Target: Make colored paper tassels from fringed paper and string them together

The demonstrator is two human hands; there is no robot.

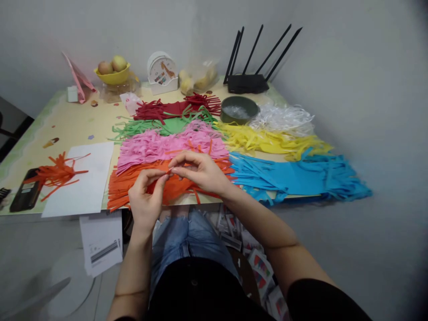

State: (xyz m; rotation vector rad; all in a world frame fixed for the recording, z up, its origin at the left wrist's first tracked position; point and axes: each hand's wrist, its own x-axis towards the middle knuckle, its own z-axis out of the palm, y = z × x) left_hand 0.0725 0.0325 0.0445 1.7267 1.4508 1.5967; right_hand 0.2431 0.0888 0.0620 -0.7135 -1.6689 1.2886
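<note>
Over the orange fringed sheets (180,191), my left hand (149,191) and my right hand (197,171) meet fingertip to fingertip. Both pinch a small orange strip (169,171) between thumb and fingers; most of it is hidden by the fingers. Pink fringed sheets (160,145) lie just beyond my hands. To the right are blue fringed sheets (287,176). A loose orange tassel (62,171) rests at the left, partly on a white paper sheet (83,178) and partly over a black phone (26,191).
Yellow (270,140), green (170,126) and dark red fringed sheets (170,108) lie farther back. A dark green bowl (239,109) holds clear material, beside white strands (284,119). Behind stand a black router (247,83), a coaster holder (162,73) and a yellow fruit bowl (113,78).
</note>
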